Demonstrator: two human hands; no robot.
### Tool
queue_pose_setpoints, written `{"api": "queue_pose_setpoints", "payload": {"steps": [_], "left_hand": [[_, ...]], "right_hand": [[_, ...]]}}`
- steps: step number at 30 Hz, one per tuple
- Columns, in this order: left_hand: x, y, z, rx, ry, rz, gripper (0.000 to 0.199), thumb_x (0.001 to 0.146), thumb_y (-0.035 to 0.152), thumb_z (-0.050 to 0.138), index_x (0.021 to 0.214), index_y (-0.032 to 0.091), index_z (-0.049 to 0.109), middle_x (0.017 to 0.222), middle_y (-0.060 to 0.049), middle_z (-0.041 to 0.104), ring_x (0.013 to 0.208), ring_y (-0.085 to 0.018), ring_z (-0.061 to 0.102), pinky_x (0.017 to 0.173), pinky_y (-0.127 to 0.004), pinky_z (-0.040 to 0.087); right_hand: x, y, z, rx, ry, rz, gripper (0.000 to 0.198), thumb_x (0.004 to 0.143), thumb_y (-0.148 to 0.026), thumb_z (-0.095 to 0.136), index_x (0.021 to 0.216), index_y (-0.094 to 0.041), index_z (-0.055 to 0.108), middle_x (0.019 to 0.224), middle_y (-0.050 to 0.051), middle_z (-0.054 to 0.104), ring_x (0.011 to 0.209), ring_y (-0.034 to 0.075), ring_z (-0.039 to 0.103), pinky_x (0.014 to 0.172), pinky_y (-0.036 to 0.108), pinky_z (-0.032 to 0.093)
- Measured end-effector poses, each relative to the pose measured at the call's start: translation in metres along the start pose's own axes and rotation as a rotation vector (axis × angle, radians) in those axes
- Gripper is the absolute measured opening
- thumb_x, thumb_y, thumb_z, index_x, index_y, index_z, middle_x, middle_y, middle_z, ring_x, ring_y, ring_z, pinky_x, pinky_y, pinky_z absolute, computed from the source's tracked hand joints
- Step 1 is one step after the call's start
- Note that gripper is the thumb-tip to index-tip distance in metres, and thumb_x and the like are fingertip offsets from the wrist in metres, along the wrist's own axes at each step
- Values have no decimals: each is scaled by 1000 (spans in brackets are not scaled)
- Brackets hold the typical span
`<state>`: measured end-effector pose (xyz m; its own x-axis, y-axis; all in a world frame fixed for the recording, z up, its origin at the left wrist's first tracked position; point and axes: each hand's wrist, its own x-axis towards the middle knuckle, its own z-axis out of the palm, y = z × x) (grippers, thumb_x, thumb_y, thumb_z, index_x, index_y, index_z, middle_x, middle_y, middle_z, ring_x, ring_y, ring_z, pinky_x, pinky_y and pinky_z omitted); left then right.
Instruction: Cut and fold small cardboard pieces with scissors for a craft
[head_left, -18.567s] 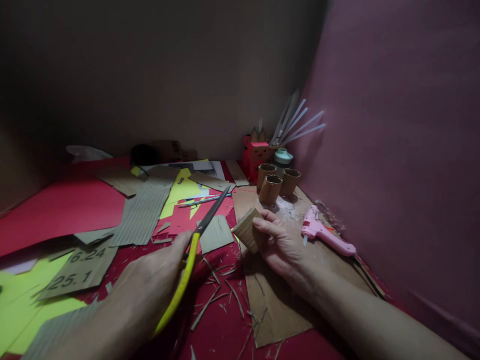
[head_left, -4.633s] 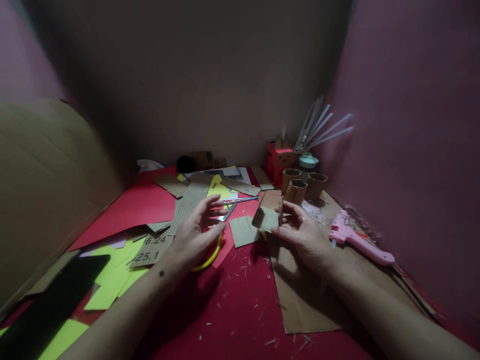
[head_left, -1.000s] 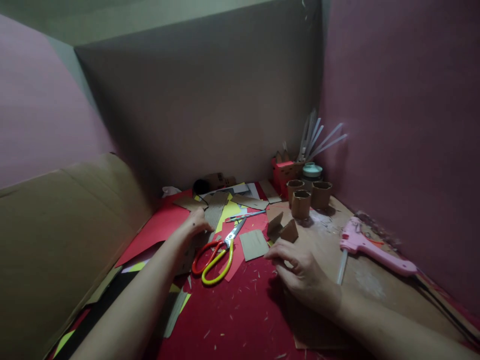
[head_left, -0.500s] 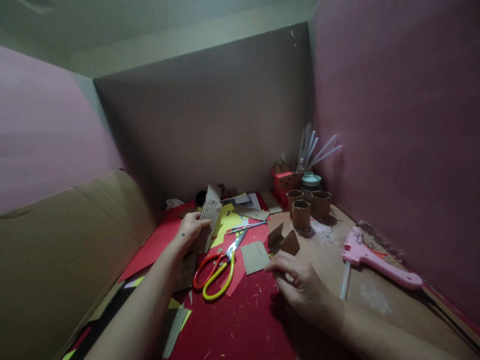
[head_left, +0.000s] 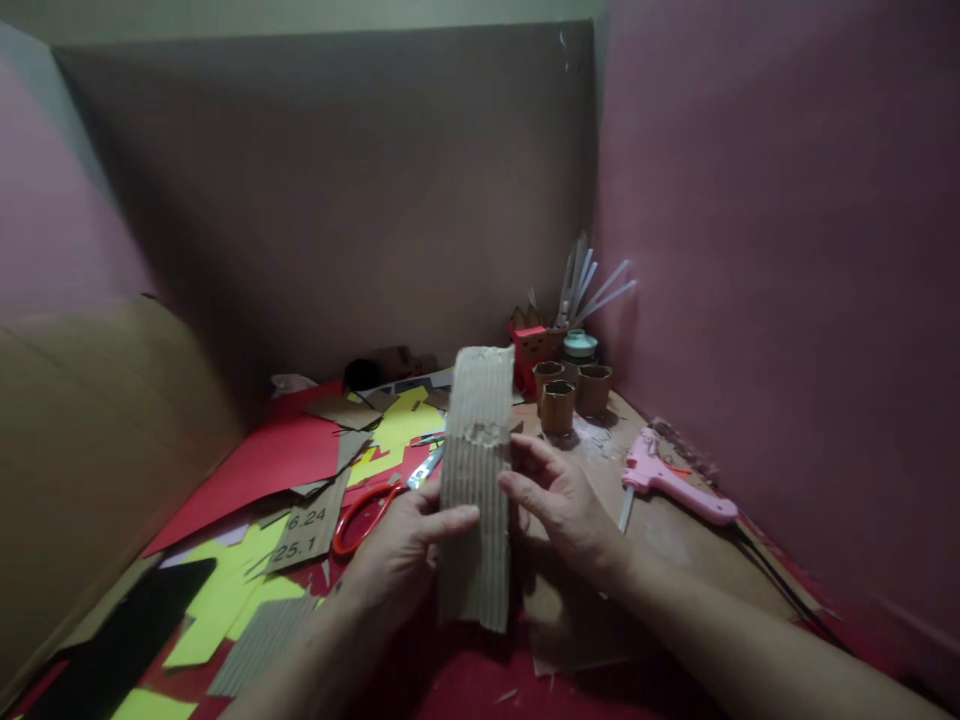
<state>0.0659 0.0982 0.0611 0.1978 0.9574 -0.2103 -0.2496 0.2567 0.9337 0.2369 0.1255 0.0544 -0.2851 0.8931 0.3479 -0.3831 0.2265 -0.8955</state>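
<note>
A long strip of corrugated cardboard [head_left: 477, 540], ridged side showing and torn near its upper half, is held up before me. My left hand [head_left: 409, 540] grips its left edge, thumb across the ridges. On the opposite edge, my right hand [head_left: 559, 500] pinches it, with some fingers hidden behind. Scissors [head_left: 367, 515] with a red handle lie behind my left hand, partly covered by the strip. Under my right forearm is a flat brown piece of cardboard [head_left: 577, 640].
Three small cardboard cups [head_left: 557, 408] stand at the back right, near a lidded jar [head_left: 580, 345] and glue sticks [head_left: 600, 290]. A pink glue gun [head_left: 682, 483] with a cord lies at right. Red paper [head_left: 255, 465], yellow paper [head_left: 217, 600] and cardboard scraps cover the left.
My left hand has brought the cardboard strip toward me and to the middle. My right hand has come up to hold its other edge. The view has shifted.
</note>
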Motion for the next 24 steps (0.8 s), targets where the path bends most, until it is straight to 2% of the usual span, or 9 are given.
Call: {"api": "queue_pose_setpoints", "payload": {"steps": [2,4,8,11,16,21,24], "left_hand": [[-3,-3,8,-22,-138,-52,37,60,22,83,95,14,74,86,-11,76,76,-25,71,74,-34,54],[-4,3,12,5,-193,-35,35,64,23,82,97,12,74,91,-13,76,84,-27,71,79,-35,53],[2,23,13,-12,-83,101,34,66,24,82,96,12,74,89,-11,77,87,-25,70,79,-30,53],[5,24,11,-52,-30,107,29,65,23,82,90,10,75,85,-11,76,80,-23,71,78,-31,54],[1,9,12,-95,-46,135,27,67,20,80,93,14,73,87,-8,76,81,-24,71,82,-36,55],[-2,-1,13,-49,0,177,28,63,19,82,90,13,74,100,-9,75,94,-26,69,91,-38,52],[-2,-6,12,-67,28,152,28,63,19,82,90,13,74,96,-9,75,92,-26,69,89,-38,53]], "right_hand": [[0,-5,-1,32,9,0,19,82,-32,64,97,-19,65,86,2,67,83,16,62,80,31,50],[-2,-8,-2,23,-5,57,17,83,-34,63,89,-19,68,78,0,66,76,16,61,75,30,49],[-7,-11,-1,56,-98,241,20,78,-34,68,86,-16,72,70,0,65,66,14,57,65,28,44],[-10,-10,0,92,-130,334,22,75,-37,70,81,-16,72,67,0,62,65,14,56,62,27,41],[-9,-7,-2,-53,-124,342,32,77,-43,66,62,-16,59,57,-3,49,55,10,43,51,24,30],[-10,-8,0,-282,-151,244,37,79,-38,59,52,-18,43,54,-5,32,53,8,29,48,24,22],[-12,-7,1,-337,-154,243,36,78,-37,58,52,-18,44,53,-6,30,52,8,28,48,24,20]]}}
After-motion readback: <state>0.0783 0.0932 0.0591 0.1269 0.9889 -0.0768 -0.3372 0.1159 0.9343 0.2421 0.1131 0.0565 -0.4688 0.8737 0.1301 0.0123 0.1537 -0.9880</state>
